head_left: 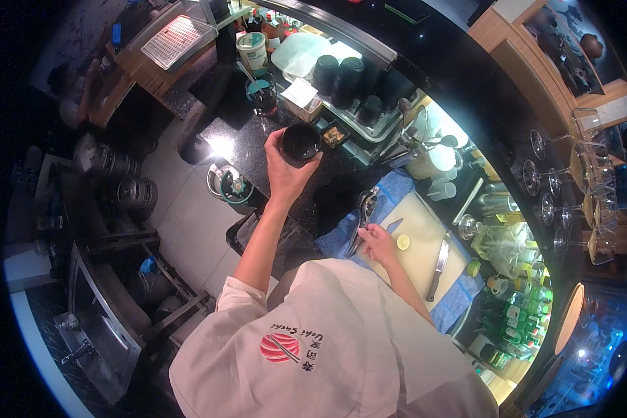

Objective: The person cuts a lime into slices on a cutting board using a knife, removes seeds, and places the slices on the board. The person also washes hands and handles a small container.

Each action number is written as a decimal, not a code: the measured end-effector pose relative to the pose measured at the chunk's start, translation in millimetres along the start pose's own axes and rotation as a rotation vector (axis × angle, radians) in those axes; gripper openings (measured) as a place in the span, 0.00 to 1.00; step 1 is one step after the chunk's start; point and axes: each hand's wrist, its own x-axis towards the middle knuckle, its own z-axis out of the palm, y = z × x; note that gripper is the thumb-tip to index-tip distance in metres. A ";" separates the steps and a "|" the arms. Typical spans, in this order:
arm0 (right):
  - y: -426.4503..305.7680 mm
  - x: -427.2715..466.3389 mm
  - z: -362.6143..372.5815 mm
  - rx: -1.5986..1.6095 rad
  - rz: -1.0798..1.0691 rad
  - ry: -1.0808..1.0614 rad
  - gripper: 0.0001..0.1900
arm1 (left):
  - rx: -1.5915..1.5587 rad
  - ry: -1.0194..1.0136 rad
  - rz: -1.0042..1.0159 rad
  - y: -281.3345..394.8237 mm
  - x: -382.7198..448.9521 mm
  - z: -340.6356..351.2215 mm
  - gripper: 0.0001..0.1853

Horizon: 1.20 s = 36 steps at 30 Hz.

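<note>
My left hand [288,175] is wrapped around a small black cup [301,143], held above the dark stone counter with its mouth towards me. The fingers of my right hand [379,244] pinch a shiny metal utensil [367,205] at the left edge of the cutting board; its exact kind is hard to make out. On the pale cutting board [418,217] lie a cut lime half [403,242] and a knife [440,266] with a dark handle. Another piece of lime [473,268] rests beside the board on a blue towel [397,183], which spreads out under the board.
Dark cups [347,81] stand on a tray at the back. Nearby are a small box with paper [299,94], a glass with a dark liquid [262,95] and a white tub [252,49]. Bar tools [423,136] and green bottles [522,318] line the right; stemmed glasses [541,177] stand beyond.
</note>
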 end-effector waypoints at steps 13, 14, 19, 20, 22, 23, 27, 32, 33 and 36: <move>-7.1 -5.2 -2.8 -0.154 0.071 0.082 0.18 | -0.224 -0.141 0.506 87.3 19.8 -40.2 0.50; -7.0 -5.6 -2.3 -0.127 0.006 0.062 0.18 | -0.243 -0.169 0.517 90.5 18.9 -42.2 0.51; -5.9 -6.0 -0.9 -0.087 -0.046 0.042 0.16 | -0.317 -0.236 0.480 100.2 10.6 -44.8 0.52; -6.0 -5.5 -0.3 -0.053 -0.044 0.024 0.16 | -0.340 -0.223 0.469 102.2 9.5 -45.3 0.52; -7.0 -4.7 0.2 -0.042 -0.008 0.017 0.16 | -0.366 -0.214 0.479 107.9 8.7 -47.5 0.52; -7.7 -4.7 0.0 -0.017 -0.027 0.000 0.16 | -0.368 -0.218 0.498 111.7 9.7 -49.4 0.52; -10.0 -4.7 -0.6 0.034 0.004 -0.029 0.15 | -0.459 -0.219 0.679 134.5 17.6 -57.1 0.54; -3.6 2.0 -1.4 0.041 -0.006 -0.046 0.15 | -0.616 -0.284 0.904 176.7 24.3 -62.0 0.45; -0.5 2.3 -3.2 0.052 0.001 -0.051 0.15 | -0.641 -0.285 0.907 188.2 20.2 -63.0 0.41; 10.6 8.8 -4.5 0.050 0.001 -0.041 0.14 | -0.692 -0.259 0.876 227.8 4.3 -63.6 0.31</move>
